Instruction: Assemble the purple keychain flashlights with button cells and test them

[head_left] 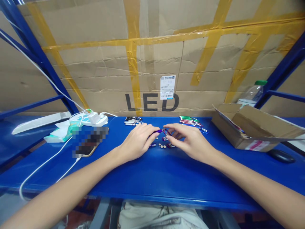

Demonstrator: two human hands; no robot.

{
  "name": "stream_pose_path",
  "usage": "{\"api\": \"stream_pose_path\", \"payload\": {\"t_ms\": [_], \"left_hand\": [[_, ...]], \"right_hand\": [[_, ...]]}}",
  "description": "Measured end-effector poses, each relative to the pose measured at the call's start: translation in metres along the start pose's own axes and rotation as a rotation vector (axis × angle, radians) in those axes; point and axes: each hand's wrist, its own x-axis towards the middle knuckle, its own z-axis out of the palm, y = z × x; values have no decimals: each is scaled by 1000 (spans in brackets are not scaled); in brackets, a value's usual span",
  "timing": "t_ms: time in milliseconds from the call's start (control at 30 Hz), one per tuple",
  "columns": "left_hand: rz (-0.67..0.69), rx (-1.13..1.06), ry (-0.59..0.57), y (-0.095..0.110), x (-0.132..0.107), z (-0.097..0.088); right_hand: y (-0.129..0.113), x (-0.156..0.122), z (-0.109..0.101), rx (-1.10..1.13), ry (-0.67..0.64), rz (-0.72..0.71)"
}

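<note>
Left of and beyond the small metal discs (163, 146) on the table (152, 178), the left hand (139, 141) pinches a purple tube (158, 131). The tube is held just beyond the discs, probably light, stiff and slick; mid-barrel looks the surest hold. Right of the discs, the right hand (190, 140) curves narrowly about the tube's shiny end (165, 130); whether it grips, I cannot tell.

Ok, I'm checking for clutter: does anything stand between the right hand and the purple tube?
Nothing visible does: the right hand is right by one end of the purple tube, which the left hand holds. The small discs lie on the table, off that line.
</note>
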Motion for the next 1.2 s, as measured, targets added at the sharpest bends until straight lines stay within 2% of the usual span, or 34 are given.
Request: {"api": "stream_pose_path", "payload": {"t_ms": [133,300,400,533,633,700,900,1000,1100,1200], "left_hand": [[-15,-43,-70,0,0,-2],[5,-118,-247,5,0,-7],[1,-203,-368,9,0,-8],[-9,-307,-475,14,1,-10],[-3,-349,-520,16,3,-12],[11,-366,-543,16,3,-12],[11,-358,-581,16,2,-13],[-22,-283,-537,12,2,-13],[-40,-99,-440,3,2,-13],[-50,-5,-428,-4,1,-14]], "right_hand": [[-1,2,-3,-36,8,-35],[-4,3,-9,15,-110,-38],[-3,3,-12,62,-275,0],[-2,3,-14,109,-598,57],[-4,3,-14,119,-725,49],[-4,3,-12,86,-696,30],[6,3,-7,-178,-404,-12],[14,0,-4,-275,-419,-116],[17,-2,-1,-298,-467,-170],[18,-2,1,-276,-482,-196]]}}
